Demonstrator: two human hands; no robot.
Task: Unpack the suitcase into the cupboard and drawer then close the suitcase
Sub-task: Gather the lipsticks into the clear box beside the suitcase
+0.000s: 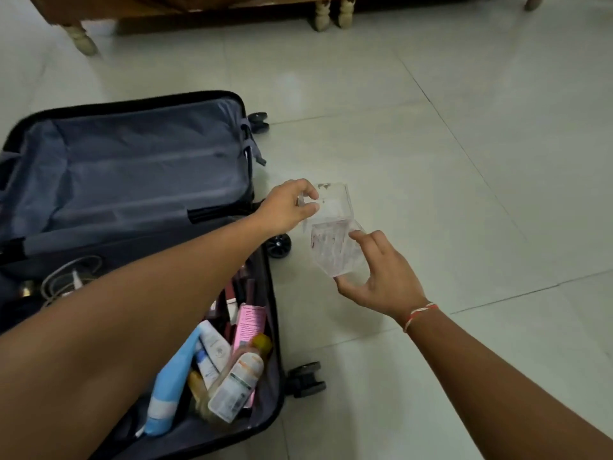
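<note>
Suitcase (132,167) lying open on floor (431,127), toiletries (225,366) still packed in near half. Left hand (287,207) pinching clear lid (331,200), right hand (381,280) gripping clear box (333,249), both hovering beside case.

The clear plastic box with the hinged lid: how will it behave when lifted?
The clear plastic box looks rigid and probably light. Its smooth walls may slip. The open lid may swing unless the left hand holds it.
</note>
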